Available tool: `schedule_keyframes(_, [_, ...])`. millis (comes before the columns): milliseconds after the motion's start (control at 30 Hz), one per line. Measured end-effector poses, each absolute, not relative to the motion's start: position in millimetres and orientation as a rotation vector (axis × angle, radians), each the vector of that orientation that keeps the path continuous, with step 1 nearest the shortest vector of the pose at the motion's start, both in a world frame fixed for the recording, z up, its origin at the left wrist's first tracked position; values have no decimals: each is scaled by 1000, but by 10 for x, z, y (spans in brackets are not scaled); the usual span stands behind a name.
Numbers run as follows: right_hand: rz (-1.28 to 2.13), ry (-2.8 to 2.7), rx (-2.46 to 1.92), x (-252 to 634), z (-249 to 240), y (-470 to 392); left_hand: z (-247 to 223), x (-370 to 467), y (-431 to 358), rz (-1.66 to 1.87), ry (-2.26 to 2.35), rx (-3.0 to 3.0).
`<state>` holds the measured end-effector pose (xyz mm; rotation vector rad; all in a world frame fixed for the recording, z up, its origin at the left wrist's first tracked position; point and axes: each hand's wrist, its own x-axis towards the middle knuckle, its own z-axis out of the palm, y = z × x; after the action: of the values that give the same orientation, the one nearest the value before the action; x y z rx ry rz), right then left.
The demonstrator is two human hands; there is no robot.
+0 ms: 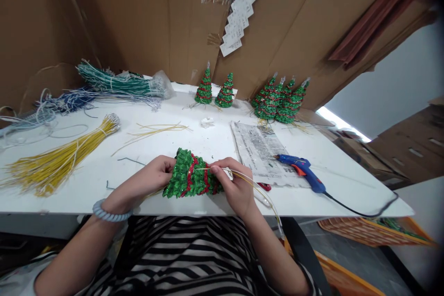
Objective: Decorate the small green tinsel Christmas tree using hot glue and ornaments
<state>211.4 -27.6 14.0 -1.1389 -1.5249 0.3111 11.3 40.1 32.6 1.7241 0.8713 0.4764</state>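
A small green Christmas tree ornament (180, 176) with red garland bands lies on its side above the table's front edge. At its wide base, my left hand (157, 173) grips it, with the fingertips partly hidden behind the base. My right hand (236, 182) pinches a thin pale wire (203, 169) against the tree's side, near the narrow end. From behind that hand, yellow and white wires (268, 201) curve down past the table edge. The tree's tip is covered by my right hand.
A blue glue gun (305, 169) rests on folded newspaper (260, 148) at right, its cord trailing off the table. Finished-looking trees (204, 85) stand at the back. Yellow wire bundle (69, 157) and green wire bundle (118, 83) lie left. Cardboard (138, 18) walls the back.
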Motion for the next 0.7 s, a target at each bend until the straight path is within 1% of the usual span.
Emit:
schedule_keyframes(167, [322, -1565, -1133, 2057, 212, -207, 333, 154, 421, 431, 828, 1625])
schedule_keyframes(400, [445, -1585, -1215, 2054, 255, -132, 278, 176, 404, 445, 759, 1528])
schedule_keyframes(567, [315, -1702, -1194, 2053, 195, -177, 279, 166, 392, 481, 762, 1518])
schedule_keyframes(700, [305, -1938, -1296, 2024, 192, -233, 274, 148, 374, 519, 790, 1529])
